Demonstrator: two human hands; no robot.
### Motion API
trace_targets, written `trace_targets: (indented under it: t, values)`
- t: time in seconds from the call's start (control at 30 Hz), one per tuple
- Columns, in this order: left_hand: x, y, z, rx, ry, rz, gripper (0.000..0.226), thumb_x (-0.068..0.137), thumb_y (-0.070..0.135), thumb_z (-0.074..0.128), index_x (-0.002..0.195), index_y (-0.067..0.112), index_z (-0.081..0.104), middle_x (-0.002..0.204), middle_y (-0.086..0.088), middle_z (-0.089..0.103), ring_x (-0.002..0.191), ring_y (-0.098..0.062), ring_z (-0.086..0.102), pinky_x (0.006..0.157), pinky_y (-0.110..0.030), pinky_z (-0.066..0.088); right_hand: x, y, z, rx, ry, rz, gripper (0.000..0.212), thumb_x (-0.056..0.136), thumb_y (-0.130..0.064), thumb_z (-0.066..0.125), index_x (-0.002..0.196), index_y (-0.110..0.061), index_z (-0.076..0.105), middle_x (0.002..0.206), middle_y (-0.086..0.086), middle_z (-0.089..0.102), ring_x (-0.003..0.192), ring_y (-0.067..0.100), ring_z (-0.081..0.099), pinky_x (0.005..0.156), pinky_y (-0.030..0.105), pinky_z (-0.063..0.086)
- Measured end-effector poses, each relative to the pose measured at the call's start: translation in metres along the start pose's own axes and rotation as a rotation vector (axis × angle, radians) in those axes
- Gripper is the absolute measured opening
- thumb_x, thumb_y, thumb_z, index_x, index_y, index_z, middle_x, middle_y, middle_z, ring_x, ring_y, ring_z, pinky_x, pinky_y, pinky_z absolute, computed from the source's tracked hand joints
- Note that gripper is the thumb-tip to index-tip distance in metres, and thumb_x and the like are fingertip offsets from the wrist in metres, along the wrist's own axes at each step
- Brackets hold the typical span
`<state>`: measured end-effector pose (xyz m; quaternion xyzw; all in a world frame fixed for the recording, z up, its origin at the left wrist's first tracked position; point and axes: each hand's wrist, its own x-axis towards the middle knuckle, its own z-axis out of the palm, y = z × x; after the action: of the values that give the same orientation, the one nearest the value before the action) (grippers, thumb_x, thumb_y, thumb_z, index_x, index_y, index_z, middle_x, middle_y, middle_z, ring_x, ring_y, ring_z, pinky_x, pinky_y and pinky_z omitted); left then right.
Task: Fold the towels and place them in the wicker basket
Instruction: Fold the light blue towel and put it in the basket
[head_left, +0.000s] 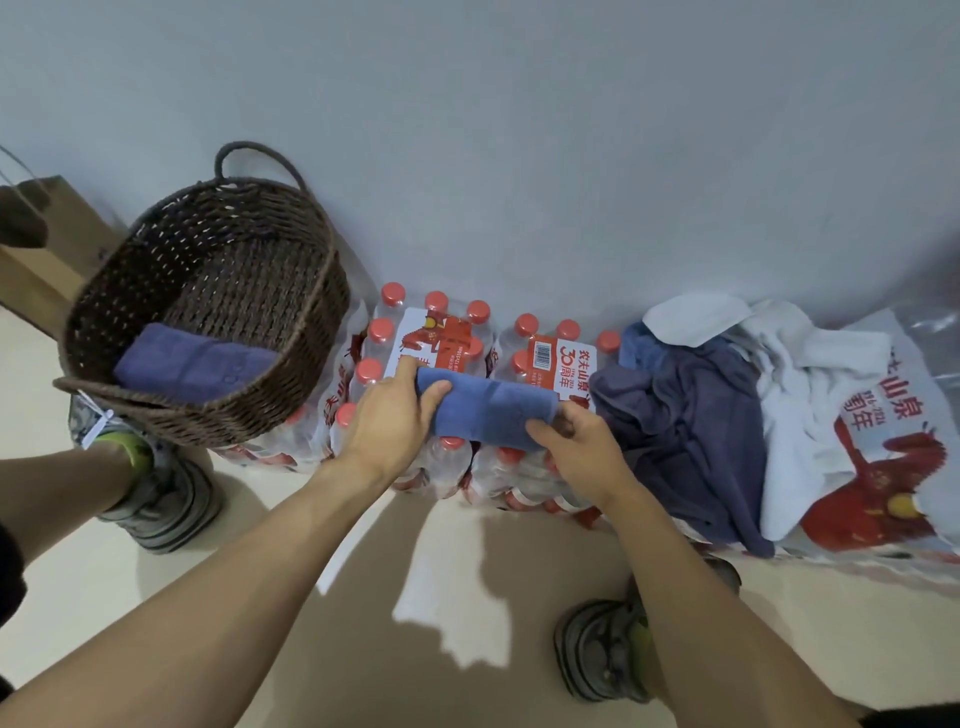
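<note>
A folded blue towel (491, 410) lies across shrink-wrapped packs of water bottles (441, 338). My left hand (387, 421) grips its left end and my right hand (576, 449) grips its right end. The brown wicker basket (311, 291) stands at the left, tilted, on another bottle pack. One folded blue-purple towel (197, 366) lies inside it. To the right a heap of unfolded towels rests on more packs: a dark blue one (696, 431), a lighter blue one (641, 343) and white ones (795, 374).
A grey wall rises right behind the packs. A brown paper bag (39, 254) stands at the far left. My two shoes (156, 493) (608, 649) are on the beige floor in front of the packs.
</note>
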<state>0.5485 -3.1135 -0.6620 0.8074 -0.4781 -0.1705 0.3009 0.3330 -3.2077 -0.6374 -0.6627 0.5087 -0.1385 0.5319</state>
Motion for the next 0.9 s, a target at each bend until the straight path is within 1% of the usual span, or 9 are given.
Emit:
trace_targets:
  t: [0.07,0.13,0.27,0.43,0.57,0.67,0.73,0.83,0.9]
  values:
    - [0.004,-0.002,0.005,0.006,0.007,-0.048,0.023,0.099,0.043,0.044,0.092,0.023,0.036,0.065,0.008,0.048,0.057,-0.014,0.046,0.047,-0.025,0.026,0.003,0.000,0.005,-0.020,0.032,0.045,0.016,0.096,-0.023,0.062,0.108,-0.015,0.058,0.092,-0.002,0.066,0.078,0.011,0.060,0.069,0.025,0.048]
    - [0.009,-0.005,0.009,0.075,0.013,-0.067,0.023,0.099,0.046,0.040,0.090,0.026,0.035,0.063,0.007,0.046,0.057,-0.016,0.047,0.048,-0.029,0.030,0.006,-0.002,0.011,-0.047,0.060,0.086,0.022,0.097,-0.026,0.058,0.114,-0.015,0.049,0.102,-0.001,0.063,0.088,0.015,0.060,0.077,0.032,0.050]
    - [0.017,-0.012,0.013,0.144,0.022,-0.101,0.026,0.097,0.051,0.040,0.086,0.027,0.038,0.059,0.005,0.047,0.061,-0.027,0.052,0.057,-0.032,0.038,0.007,-0.006,0.026,-0.172,0.119,0.099,0.022,0.101,-0.033,0.047,0.114,-0.020,0.036,0.107,-0.002,0.056,0.094,0.019,0.056,0.080,0.033,0.044]
    - [0.022,-0.008,0.010,0.201,0.049,-0.103,0.031,0.094,0.057,0.043,0.080,0.029,0.041,0.055,0.009,0.043,0.056,-0.024,0.050,0.052,-0.028,0.032,0.007,-0.007,0.041,-0.361,0.236,0.173,0.039,0.101,-0.051,0.035,0.118,-0.015,0.039,0.115,0.010,0.063,0.103,0.033,0.064,0.084,0.041,0.052]
    - [0.016,-0.002,0.007,0.145,0.014,-0.058,0.039,0.094,0.061,0.036,0.092,0.023,0.044,0.063,0.000,0.057,0.058,-0.023,0.057,0.049,-0.029,0.037,0.008,-0.007,0.047,-0.401,0.309,0.199,0.039,0.103,-0.047,0.034,0.122,-0.013,0.038,0.114,0.012,0.063,0.099,0.032,0.064,0.085,0.045,0.053]
    - [0.005,0.001,0.002,0.048,-0.021,0.086,0.040,0.093,0.065,0.035,0.104,0.027,0.040,0.074,0.014,0.057,0.061,-0.003,0.054,0.049,-0.019,0.034,0.010,-0.009,0.049,-0.372,0.337,0.254,0.040,0.103,-0.046,0.037,0.125,-0.013,0.035,0.116,0.011,0.064,0.098,0.030,0.065,0.086,0.046,0.055]
    - [0.000,0.002,0.002,-0.007,-0.020,0.134,0.040,0.093,0.063,0.038,0.114,0.029,0.040,0.082,0.021,0.055,0.065,0.001,0.053,0.054,-0.014,0.032,0.011,-0.010,0.049,-0.330,0.368,0.281,0.042,0.102,-0.044,0.039,0.128,-0.011,0.033,0.119,0.010,0.064,0.100,0.029,0.066,0.086,0.043,0.057]
    - [-0.002,-0.001,0.007,0.035,-0.016,0.063,0.040,0.097,0.052,0.044,0.125,0.024,0.041,0.086,0.009,0.058,0.068,-0.016,0.054,0.059,-0.029,0.038,0.010,-0.011,0.046,-0.320,0.389,0.288,0.043,0.102,-0.043,0.043,0.127,-0.008,0.035,0.119,0.011,0.065,0.101,0.032,0.066,0.085,0.044,0.055]
    - [0.000,-0.003,0.010,0.072,-0.027,-0.032,0.036,0.097,0.050,0.045,0.119,0.021,0.045,0.081,0.001,0.061,0.069,-0.024,0.057,0.059,-0.032,0.038,0.009,-0.010,0.045,-0.336,0.381,0.288,0.045,0.101,-0.044,0.044,0.128,-0.009,0.035,0.118,0.011,0.065,0.100,0.032,0.066,0.083,0.044,0.056]
